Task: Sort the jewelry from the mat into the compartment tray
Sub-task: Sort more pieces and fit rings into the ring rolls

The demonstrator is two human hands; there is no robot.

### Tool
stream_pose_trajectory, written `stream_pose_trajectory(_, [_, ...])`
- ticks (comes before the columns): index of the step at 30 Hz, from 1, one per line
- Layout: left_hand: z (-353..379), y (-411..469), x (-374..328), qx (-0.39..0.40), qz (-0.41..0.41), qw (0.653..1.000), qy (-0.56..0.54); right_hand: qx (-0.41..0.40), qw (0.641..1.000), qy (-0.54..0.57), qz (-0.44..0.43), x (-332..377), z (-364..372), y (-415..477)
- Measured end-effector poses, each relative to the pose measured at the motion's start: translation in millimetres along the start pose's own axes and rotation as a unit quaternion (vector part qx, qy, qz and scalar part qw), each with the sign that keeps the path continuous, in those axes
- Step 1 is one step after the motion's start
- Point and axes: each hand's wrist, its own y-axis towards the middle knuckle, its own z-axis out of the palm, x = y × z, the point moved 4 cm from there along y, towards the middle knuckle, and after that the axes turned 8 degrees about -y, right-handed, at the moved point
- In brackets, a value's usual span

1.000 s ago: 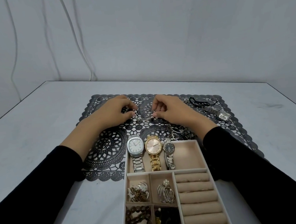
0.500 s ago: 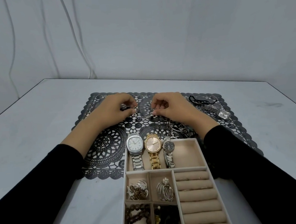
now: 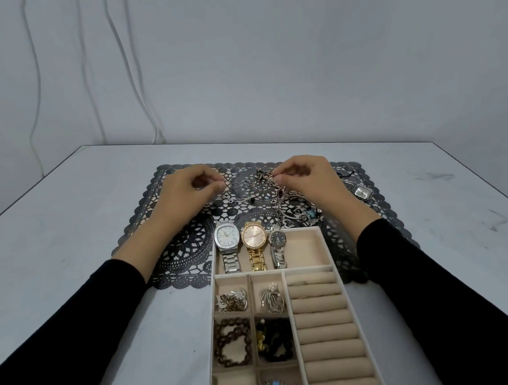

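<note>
- A tangle of chains [image 3: 281,195] and bracelets, silver with a few dark and blue stones, lies right of centre on the mat, reaching from the far middle toward the tray.
- The right hand [image 3: 304,177] hovers over the far end of that tangle, its thumb and forefinger pinched on one strand, with the other fingers curled.
- The left hand [image 3: 189,189] is level with it over the far left of the mat. Its fingers are curled and its thumb and forefinger tips meet. I cannot tell whether anything is held between them.
- Between the hands, a few small rings [image 3: 241,185] lie flat on the mat.
- A small square watch [image 3: 362,192] lies at the mat's right side, beyond the right wrist.
- The mat [image 3: 183,246] is dark lace-patterned openwork with scalloped edges.
- The beige compartment tray [image 3: 327,247] sits nearer, its far end overlapping the mat.
- Its far compartment holds three watches side by side: a silver watch [image 3: 227,238], a gold watch [image 3: 254,239] and a small dark-faced watch [image 3: 277,240].
- The nearer small compartments hold silver pieces [image 3: 231,301], a brooch [image 3: 271,298], a brown bead bracelet [image 3: 232,342] and black beads [image 3: 274,340].
- Padded ring rolls [image 3: 323,326] fill the tray's right column.
- Everything rests on a pale table [image 3: 63,243], and both arms wear black sleeves.
</note>
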Motion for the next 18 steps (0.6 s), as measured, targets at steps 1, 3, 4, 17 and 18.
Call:
stream_pose_trajectory(1, [-2.2,-2.9,-2.4,-0.011,-0.009,1.000,-0.015,-0.006,1.000,0.019,0.006,1.0,-3.8,-4.9])
stream_pose_trajectory(3, [-5.6,-9.4,-7.6,-0.028,-0.026,0.998,-0.044,-0.008,0.998,0.052,0.018,4.0,-10.0,-15.9])
stream_pose_trajectory(4, [-6.8,-13.1,-11.2,-0.033,-0.031,0.997,-0.062,-0.008,0.997,0.068,0.022,6.1,-12.4,-21.5])
stream_pose_trajectory(17, [-14.1,-68.8,-66.3,-0.034,-0.013,0.982,-0.187,-0.021,0.980,0.196,-0.002,35.3,-30.5,-85.3])
stream_pose_trajectory(18, [-12.8,-74.3,-69.8,-0.032,-0.012,0.981,-0.191,-0.021,0.980,0.197,-0.008,37.7,-31.8,-90.9])
